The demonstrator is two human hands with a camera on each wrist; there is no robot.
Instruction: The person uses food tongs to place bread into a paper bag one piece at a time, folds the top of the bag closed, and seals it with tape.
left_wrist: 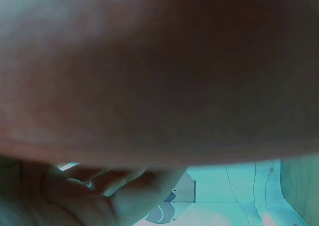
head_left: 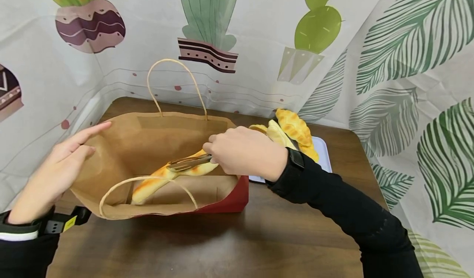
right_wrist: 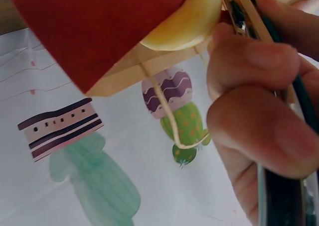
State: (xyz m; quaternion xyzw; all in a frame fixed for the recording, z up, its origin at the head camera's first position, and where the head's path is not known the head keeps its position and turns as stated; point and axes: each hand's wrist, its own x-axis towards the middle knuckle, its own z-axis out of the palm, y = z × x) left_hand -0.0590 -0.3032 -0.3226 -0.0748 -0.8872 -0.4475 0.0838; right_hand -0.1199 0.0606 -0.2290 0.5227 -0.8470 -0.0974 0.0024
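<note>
My right hand [head_left: 248,152] grips metal tongs [head_left: 189,163] over the bag's right side. The tongs' ends hold a long golden bread loaf [head_left: 149,187], which slants inside the open brown paper bag [head_left: 122,146]. In the right wrist view, curled fingers [right_wrist: 254,66] wrap the tongs beside the loaf's pale end [right_wrist: 184,24] and the bag's red outside [right_wrist: 109,32]. At the bag's left rim, my left hand [head_left: 57,167] touches the paper with its index finger stretched out and thumb beside it. Its other fingers are mostly hidden, and the left wrist view is largely blocked by blurred skin.
On the right, behind my right forearm, a white tray [head_left: 324,150] holds several breads [head_left: 294,126]. Two twisted-paper handles rise from the bag, one at the back [head_left: 174,60] and one at the front [head_left: 122,183]. Cloth with plant prints [head_left: 259,35] hangs behind the wooden table [head_left: 289,237].
</note>
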